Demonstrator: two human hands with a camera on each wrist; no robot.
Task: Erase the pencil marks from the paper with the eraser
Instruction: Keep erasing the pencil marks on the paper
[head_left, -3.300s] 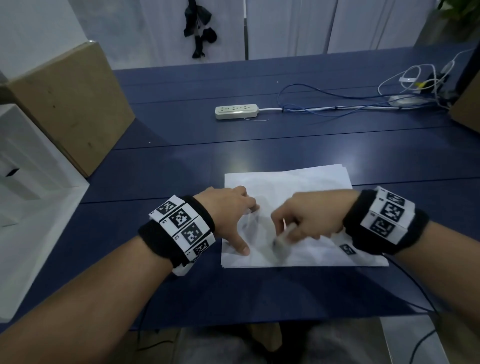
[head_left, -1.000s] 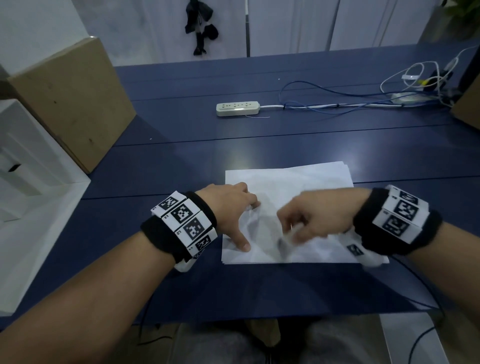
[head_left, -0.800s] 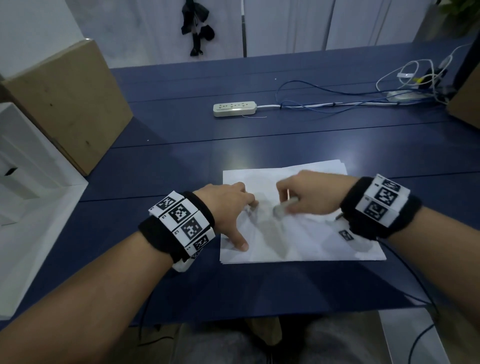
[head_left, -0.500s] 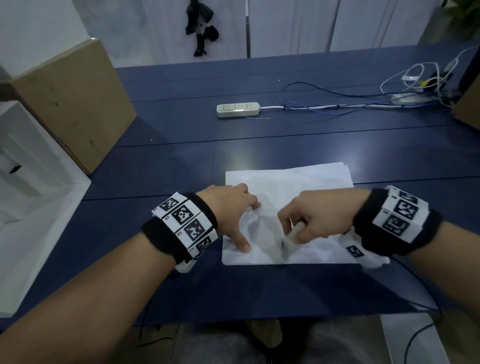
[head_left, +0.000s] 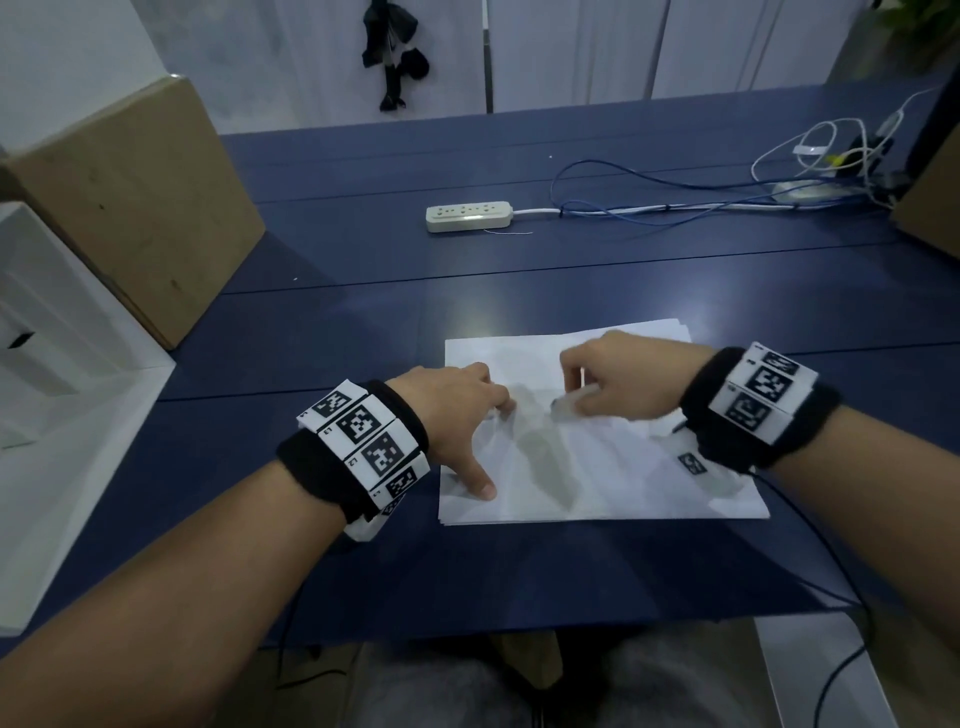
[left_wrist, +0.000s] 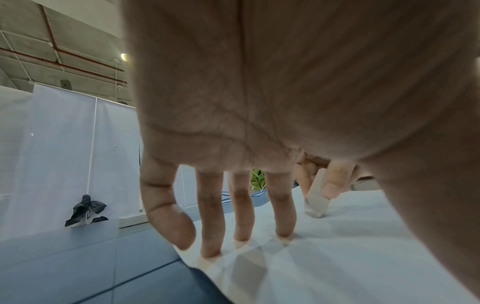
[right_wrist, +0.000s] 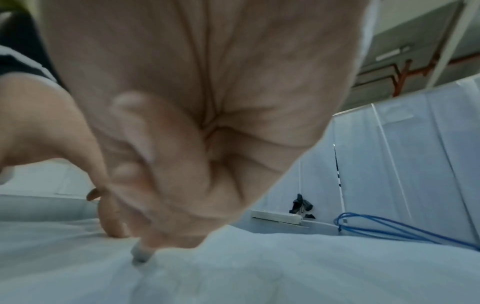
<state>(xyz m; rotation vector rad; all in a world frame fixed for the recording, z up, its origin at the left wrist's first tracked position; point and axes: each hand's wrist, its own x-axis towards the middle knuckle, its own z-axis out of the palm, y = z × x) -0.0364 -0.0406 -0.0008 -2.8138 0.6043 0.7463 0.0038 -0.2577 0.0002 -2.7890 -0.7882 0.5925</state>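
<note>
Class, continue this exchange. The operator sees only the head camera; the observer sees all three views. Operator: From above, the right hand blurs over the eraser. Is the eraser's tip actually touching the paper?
Observer: Yes. In the right wrist view the eraser touches the paper with its tip, gripped in the curled right hand.
Operator: And how is the left hand bracing the sheet?
Observer: The left wrist view shows the left hand with fingers straight and spread, fingertips pressing down on the paper near its edge.
</note>
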